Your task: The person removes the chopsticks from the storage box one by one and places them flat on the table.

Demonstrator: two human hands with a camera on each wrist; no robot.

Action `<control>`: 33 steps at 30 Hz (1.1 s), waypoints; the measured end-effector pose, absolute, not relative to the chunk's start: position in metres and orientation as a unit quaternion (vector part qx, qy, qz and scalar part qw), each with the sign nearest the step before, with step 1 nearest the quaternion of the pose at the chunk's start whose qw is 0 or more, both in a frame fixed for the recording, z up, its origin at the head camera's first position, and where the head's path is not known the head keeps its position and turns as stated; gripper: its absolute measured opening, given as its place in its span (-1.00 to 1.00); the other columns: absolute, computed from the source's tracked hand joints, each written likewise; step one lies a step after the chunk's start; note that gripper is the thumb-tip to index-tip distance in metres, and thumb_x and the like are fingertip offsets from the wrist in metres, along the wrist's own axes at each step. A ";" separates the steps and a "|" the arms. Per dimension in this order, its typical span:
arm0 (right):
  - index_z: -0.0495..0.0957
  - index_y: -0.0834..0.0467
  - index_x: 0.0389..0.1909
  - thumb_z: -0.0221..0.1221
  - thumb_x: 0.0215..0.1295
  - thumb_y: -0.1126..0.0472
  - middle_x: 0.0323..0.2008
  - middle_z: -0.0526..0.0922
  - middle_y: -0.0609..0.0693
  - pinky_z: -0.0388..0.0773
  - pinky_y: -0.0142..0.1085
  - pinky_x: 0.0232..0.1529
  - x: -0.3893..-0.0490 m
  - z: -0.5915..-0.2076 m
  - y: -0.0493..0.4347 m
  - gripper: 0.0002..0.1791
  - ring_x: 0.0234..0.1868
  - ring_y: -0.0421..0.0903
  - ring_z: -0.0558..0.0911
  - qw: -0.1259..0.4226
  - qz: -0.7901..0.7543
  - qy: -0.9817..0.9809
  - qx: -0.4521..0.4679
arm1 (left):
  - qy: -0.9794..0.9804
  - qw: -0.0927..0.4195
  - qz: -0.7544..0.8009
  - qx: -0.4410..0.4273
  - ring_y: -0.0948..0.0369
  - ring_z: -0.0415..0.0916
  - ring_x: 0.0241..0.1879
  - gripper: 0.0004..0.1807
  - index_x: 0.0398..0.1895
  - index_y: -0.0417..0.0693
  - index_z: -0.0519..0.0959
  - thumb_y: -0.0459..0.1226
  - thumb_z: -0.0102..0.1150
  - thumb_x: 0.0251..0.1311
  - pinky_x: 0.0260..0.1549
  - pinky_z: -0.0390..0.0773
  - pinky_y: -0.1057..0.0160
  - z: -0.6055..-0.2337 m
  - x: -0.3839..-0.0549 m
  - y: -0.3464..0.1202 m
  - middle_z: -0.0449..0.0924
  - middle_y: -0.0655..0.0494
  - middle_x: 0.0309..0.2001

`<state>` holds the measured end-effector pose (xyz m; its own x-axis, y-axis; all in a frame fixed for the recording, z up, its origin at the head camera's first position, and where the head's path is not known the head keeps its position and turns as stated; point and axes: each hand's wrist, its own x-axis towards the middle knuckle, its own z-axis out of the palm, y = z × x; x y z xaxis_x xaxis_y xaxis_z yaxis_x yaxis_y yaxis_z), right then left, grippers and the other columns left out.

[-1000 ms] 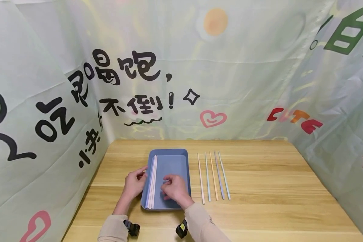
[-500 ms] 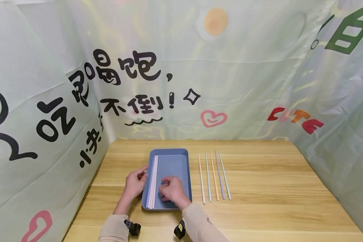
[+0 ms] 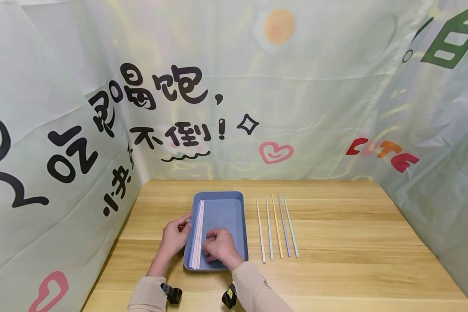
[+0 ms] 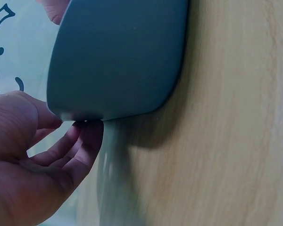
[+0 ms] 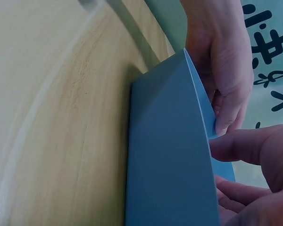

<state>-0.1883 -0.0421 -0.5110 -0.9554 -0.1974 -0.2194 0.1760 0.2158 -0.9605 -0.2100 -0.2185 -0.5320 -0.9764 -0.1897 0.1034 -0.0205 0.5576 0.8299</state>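
Observation:
A blue rectangular tray [image 3: 232, 212] lies on the wooden table. Along its inner left side, several pale chopsticks [image 3: 196, 234] lie lengthwise, close together. My left hand [image 3: 173, 236] holds the tray's left rim; in the left wrist view, the left fingertips [image 4: 92, 129] press the outer wall. Over the tray floor, just right of the chopsticks, my right hand [image 3: 220, 247] has loosely bent fingers, with no thing seen between them. In the right wrist view, the tray wall partly hides the right fingertips, while the thumb and fingers [image 5: 236, 146] stand apart.
To the right of the tray, several chopsticks in pink, blue, orange and purple [image 3: 284, 225] lie spaced apart, pointing away from me. Printed cloth walls [image 3: 316, 108] rise behind the table [image 3: 343, 242] and at both sides.
My right hand has shifted slightly left and toward me, nearer the chopsticks in the tray. My left hand stays at the tray's rim.

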 end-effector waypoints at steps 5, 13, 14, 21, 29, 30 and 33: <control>0.61 0.48 0.06 0.18 0.11 0.51 -0.45 0.68 0.08 0.73 -0.13 -0.54 -0.188 -0.512 -0.044 -0.57 -0.50 -0.01 0.75 0.152 -0.625 0.766 -0.003 | -0.878 0.093 -0.466 0.059 0.16 0.61 -0.23 -0.59 0.27 -0.17 0.67 -0.45 0.20 0.37 -0.28 0.56 0.37 -0.533 -0.210 -0.219 0.75 -0.14 -0.17; 0.61 0.49 0.03 0.23 0.09 0.51 -0.51 0.71 0.08 0.74 -0.11 -0.54 -0.188 -0.512 -0.046 -0.59 -0.52 0.04 0.76 0.154 -0.620 0.769 -0.010 | -0.879 0.096 -0.463 0.057 0.18 0.62 -0.26 -0.58 0.26 -0.17 0.68 -0.46 0.21 0.36 -0.27 0.56 0.37 -0.534 -0.211 -0.219 0.76 -0.14 -0.19; 0.61 0.49 0.02 0.23 0.09 0.51 -0.52 0.70 0.09 0.74 -0.11 -0.54 -0.188 -0.512 -0.047 -0.59 -0.53 0.05 0.76 0.154 -0.620 0.769 -0.012 | -0.879 0.097 -0.463 0.057 0.18 0.62 -0.26 -0.58 0.26 -0.17 0.68 -0.45 0.21 0.36 -0.28 0.56 0.37 -0.534 -0.211 -0.219 0.76 -0.14 -0.19; 0.61 0.51 0.03 0.22 0.06 0.54 -0.56 0.67 0.08 0.72 -0.14 -0.58 -0.186 -0.514 -0.051 -0.57 -0.57 0.02 0.74 0.146 -0.618 0.773 -0.016 | -0.877 0.096 -0.467 0.057 0.19 0.62 -0.26 -0.58 0.26 -0.17 0.67 -0.46 0.21 0.35 -0.28 0.57 0.37 -0.534 -0.211 -0.219 0.76 -0.15 -0.18; 0.62 0.49 0.04 0.18 0.08 0.57 -0.61 0.65 0.05 0.69 -0.17 -0.63 -0.188 -0.519 -0.053 -0.57 -0.66 -0.05 0.70 0.141 -0.613 0.777 -0.012 | -0.876 0.095 -0.469 0.056 0.17 0.63 -0.24 -0.58 0.27 -0.17 0.67 -0.46 0.20 0.36 -0.27 0.57 0.37 -0.534 -0.210 -0.219 0.77 -0.16 -0.16; 0.62 0.49 0.04 0.18 0.09 0.57 -0.62 0.64 0.05 0.69 -0.17 -0.64 -0.188 -0.520 -0.054 -0.58 -0.67 -0.05 0.69 0.140 -0.611 0.779 -0.013 | -0.876 0.096 -0.469 0.056 0.17 0.63 -0.24 -0.58 0.27 -0.17 0.67 -0.46 0.20 0.36 -0.27 0.57 0.37 -0.534 -0.210 -0.219 0.77 -0.16 -0.16; 0.62 0.48 0.03 0.21 0.08 0.58 -0.63 0.64 0.05 0.68 -0.18 -0.65 -0.188 -0.522 -0.054 -0.59 -0.69 -0.08 0.67 0.140 -0.609 0.780 -0.013 | -0.876 0.098 -0.468 0.055 0.16 0.64 -0.23 -0.58 0.27 -0.17 0.67 -0.46 0.20 0.36 -0.28 0.58 0.37 -0.535 -0.210 -0.219 0.77 -0.17 -0.16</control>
